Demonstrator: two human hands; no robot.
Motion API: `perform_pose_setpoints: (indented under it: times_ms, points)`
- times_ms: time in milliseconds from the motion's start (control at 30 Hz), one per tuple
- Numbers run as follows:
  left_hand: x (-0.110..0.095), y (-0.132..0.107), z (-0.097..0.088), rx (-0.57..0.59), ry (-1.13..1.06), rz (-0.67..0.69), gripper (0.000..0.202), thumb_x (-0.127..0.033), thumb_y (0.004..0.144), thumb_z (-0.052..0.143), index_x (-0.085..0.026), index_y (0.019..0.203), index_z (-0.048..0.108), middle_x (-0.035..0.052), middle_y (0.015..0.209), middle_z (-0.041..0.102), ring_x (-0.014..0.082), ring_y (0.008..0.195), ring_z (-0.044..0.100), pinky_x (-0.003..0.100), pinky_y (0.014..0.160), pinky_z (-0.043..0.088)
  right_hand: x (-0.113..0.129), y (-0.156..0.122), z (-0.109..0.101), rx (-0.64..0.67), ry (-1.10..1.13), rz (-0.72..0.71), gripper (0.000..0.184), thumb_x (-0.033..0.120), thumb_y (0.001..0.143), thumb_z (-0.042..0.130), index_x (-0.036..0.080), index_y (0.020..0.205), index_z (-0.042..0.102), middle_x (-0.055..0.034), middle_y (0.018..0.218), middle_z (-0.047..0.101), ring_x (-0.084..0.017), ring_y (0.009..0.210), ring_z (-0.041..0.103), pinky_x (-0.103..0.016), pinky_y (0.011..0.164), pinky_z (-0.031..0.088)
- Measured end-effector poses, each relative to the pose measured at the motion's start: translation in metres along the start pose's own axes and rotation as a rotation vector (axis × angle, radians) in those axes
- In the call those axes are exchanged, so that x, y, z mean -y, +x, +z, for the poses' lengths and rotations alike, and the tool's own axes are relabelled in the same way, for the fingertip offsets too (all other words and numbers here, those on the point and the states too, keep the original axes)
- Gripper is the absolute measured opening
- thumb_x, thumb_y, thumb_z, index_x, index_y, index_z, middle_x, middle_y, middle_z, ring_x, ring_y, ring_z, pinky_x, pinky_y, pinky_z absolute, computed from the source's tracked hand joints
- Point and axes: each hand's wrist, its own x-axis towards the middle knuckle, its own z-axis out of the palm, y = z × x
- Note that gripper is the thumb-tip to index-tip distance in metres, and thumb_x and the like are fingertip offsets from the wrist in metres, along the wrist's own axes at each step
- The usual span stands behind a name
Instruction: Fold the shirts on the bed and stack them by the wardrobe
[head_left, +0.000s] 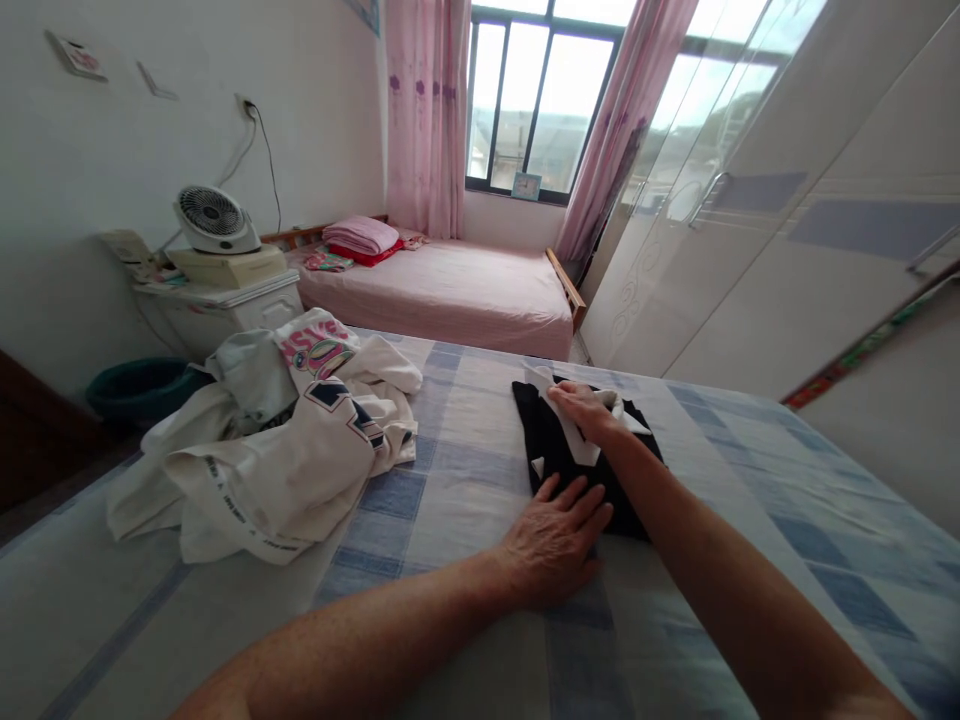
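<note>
A folded black garment with white trim [559,440] lies on the blue checked bed sheet [465,470] in front of me. My left hand [555,540] rests flat on the sheet at the garment's near edge, fingers stretched out and touching the black cloth. My right hand [585,408] lies palm down on the far part of the garment, over the white trim, fingers together and flat. Neither hand grips anything.
A heap of white clothes with printed letters [285,440] lies on the bed to the left. Beyond are a white bedside cabinet with a fan [214,220], a pink bed [450,285], a window with pink curtains [427,110], and glossy wardrobe doors [750,220] on the right.
</note>
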Motion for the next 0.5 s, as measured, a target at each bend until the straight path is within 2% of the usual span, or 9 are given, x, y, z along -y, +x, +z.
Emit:
perform_pose_setpoints:
  times_ms: [67, 167, 333, 433, 500]
  points:
    - [0.000, 0.000, 0.001, -0.012, 0.002, 0.002, 0.056, -0.037, 0.088, 0.048, -0.013, 0.137, 0.038, 0.0127, 0.147, 0.039, 0.0305, 0.136, 0.032, 0.052, 0.112, 0.022, -0.007, -0.001, -0.003, -0.029, 0.099, 0.029, 0.032, 0.037, 0.086, 0.033, 0.017, 0.083, 0.058, -0.0032, 0.065, 0.061, -0.015, 0.060, 0.056, -0.024, 0.053, 0.043]
    - [0.000, 0.001, 0.003, -0.024, 0.008, 0.009, 0.055, -0.036, 0.088, 0.048, -0.012, 0.136, 0.040, 0.0135, 0.146, 0.040, 0.0311, 0.135, 0.033, 0.052, 0.112, 0.022, -0.011, -0.003, 0.001, -0.053, 0.182, 0.066, 0.026, 0.036, 0.082, 0.039, 0.018, 0.076, 0.056, 0.0002, 0.056, 0.055, -0.013, 0.052, 0.051, -0.023, 0.049, 0.040]
    - [0.000, 0.001, 0.005, -0.046, 0.041, 0.035, 0.054, -0.035, 0.088, 0.046, -0.010, 0.135, 0.042, 0.0150, 0.143, 0.042, 0.0311, 0.133, 0.036, 0.048, 0.113, 0.022, -0.002, 0.001, 0.012, -0.031, 0.212, 0.085, 0.015, 0.028, 0.067, 0.060, 0.018, 0.058, 0.054, 0.0033, 0.048, 0.047, -0.013, 0.058, 0.050, -0.025, 0.059, 0.037]
    - [0.000, 0.001, 0.005, -0.051, 0.068, 0.049, 0.053, -0.034, 0.088, 0.046, -0.009, 0.134, 0.043, 0.0159, 0.142, 0.043, 0.0316, 0.132, 0.037, 0.046, 0.114, 0.021, 0.003, 0.006, 0.007, -0.032, 0.264, 0.105, 0.017, 0.019, 0.059, 0.067, 0.018, 0.051, 0.052, 0.0032, 0.046, 0.046, -0.016, 0.065, 0.053, -0.025, 0.064, 0.037]
    - [0.000, 0.001, 0.005, -0.053, 0.089, 0.053, 0.053, -0.034, 0.087, 0.047, -0.008, 0.134, 0.044, 0.0164, 0.142, 0.044, 0.0320, 0.132, 0.038, 0.045, 0.114, 0.020, 0.002, 0.008, 0.000, -0.055, 0.337, 0.116, 0.020, 0.016, 0.059, 0.066, 0.019, 0.049, 0.050, 0.0027, 0.046, 0.047, -0.016, 0.067, 0.054, -0.025, 0.064, 0.038]
